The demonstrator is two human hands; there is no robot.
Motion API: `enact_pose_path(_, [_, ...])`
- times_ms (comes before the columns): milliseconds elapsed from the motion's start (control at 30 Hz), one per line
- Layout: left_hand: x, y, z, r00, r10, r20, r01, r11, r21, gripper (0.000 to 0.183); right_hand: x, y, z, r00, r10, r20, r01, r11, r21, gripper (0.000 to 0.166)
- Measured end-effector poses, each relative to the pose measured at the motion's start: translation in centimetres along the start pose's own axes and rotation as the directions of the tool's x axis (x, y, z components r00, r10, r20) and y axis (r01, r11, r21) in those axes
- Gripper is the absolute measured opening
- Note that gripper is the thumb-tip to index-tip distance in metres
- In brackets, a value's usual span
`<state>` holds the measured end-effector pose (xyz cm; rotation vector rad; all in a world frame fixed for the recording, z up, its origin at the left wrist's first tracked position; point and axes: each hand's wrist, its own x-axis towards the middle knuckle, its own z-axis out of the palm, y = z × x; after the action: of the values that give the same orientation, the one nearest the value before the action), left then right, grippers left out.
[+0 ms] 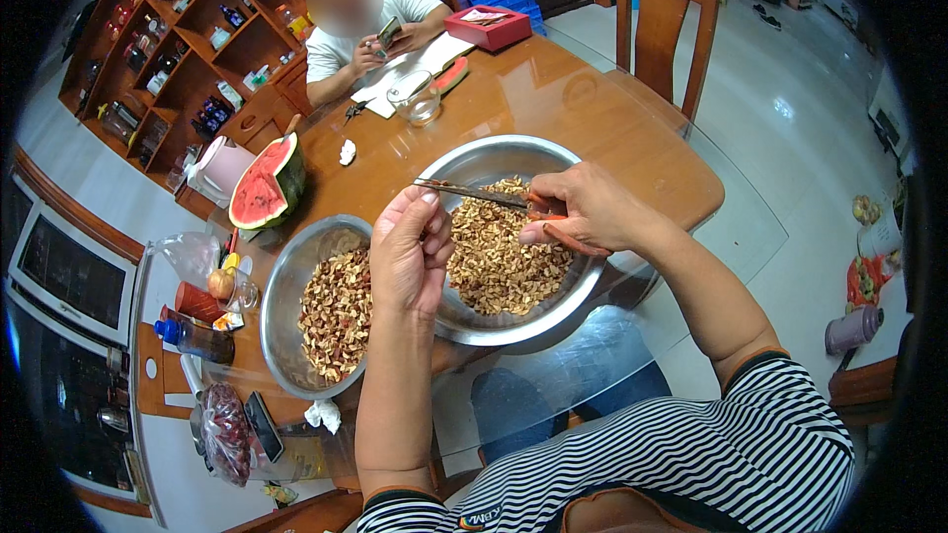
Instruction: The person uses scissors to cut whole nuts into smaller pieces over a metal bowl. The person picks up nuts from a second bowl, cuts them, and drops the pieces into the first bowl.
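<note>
My right hand [578,211] grips a pair of scissors [485,195] by its orange handles. The dark blades point left over the large steel bowl, slightly parted towards their tips. Just below the tips, my left hand [415,244] pinches a small reddish-brown piece, mostly hidden by the fingers. Under the scissors, the large steel bowl [592,285] holds a heap of finely cut dried fruit [511,266], pale with reddish skin, perhaps red dates. A second steel bowl [275,326] to the left contains coarser, redder pieces [337,318], partly covered by my left forearm.
A cut watermelon [266,185] and pink kettle [222,166] stand at left. Across the wooden table [592,141], a person [370,44] holds a phone beside a glass mug [416,100] and red box [489,28]. A bag of dark red fruit [224,433] lies lower left.
</note>
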<state>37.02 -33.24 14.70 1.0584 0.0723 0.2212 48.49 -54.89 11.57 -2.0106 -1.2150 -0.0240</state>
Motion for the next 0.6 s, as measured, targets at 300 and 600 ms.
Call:
enact_pose_path(300, [-0.07, 0.19, 0.04, 1.0, -0.011, 0.002, 0.011, 1.0, 0.018, 0.008, -0.15, -0.74, -0.36, 0.994, 0.063, 0.086, -0.071, 0.993, 0.098, 0.067])
enact_pose_path(600, [-0.09, 0.15, -0.03, 1.0, -0.016, -0.007, 0.016, 1.0, 0.024, 0.007, -0.09, -0.8, -0.5, 0.975, 0.103, 0.198, -0.121, 0.989, 0.079, 0.057])
